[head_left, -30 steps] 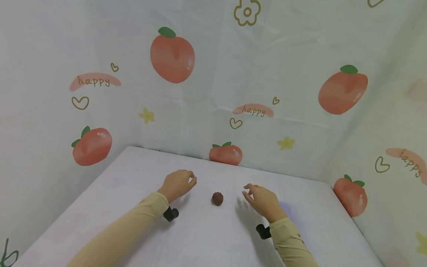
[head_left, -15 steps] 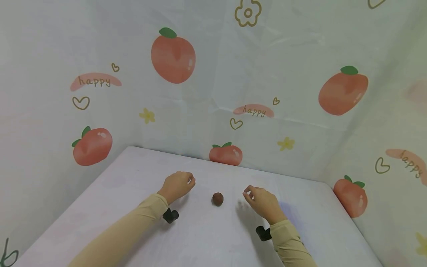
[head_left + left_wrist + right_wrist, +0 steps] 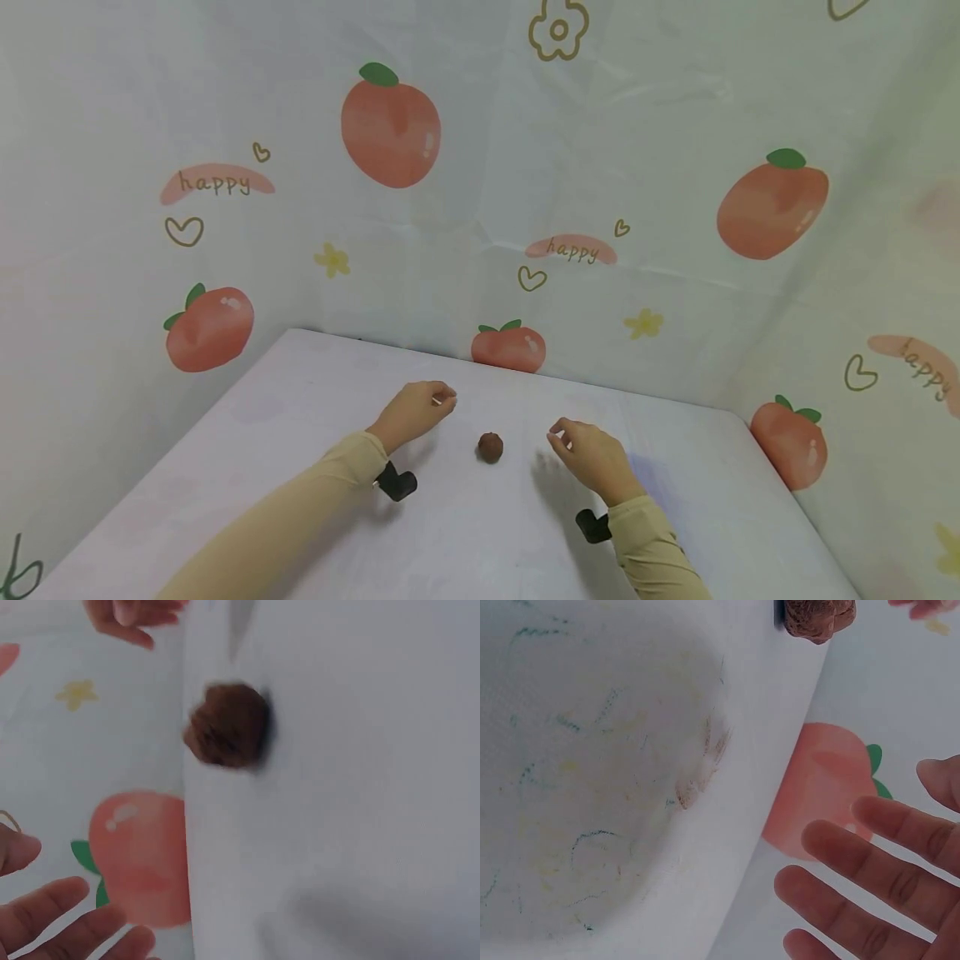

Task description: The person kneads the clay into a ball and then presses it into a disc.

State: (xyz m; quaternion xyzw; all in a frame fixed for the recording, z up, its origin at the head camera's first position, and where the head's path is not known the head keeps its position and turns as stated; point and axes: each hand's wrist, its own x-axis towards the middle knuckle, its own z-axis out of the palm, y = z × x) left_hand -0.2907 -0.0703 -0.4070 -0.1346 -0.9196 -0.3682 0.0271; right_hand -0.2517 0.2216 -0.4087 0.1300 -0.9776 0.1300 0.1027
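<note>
A small brown lumpy ball with a rough surface rests on the white table between my hands. My left hand hovers to its left and a little farther back, fingers relaxed, holding nothing. To the right of the ball, my right hand is held above the table with loosely bent fingers, also holding nothing. In the left wrist view the ball appears near the top, apart from my fingers. The right wrist view shows the ball cut off at the top edge, with spread fingers below.
The white table meets a white curtain printed with peaches, hearts and flowers at its back and right. Faint coloured marks and a brown smear show on the tabletop. A black wrist camera hangs under the left sleeve.
My left hand has shifted right, toward the ball's side of the table, in the last half second. My right hand and the ball have stayed nearly still.
</note>
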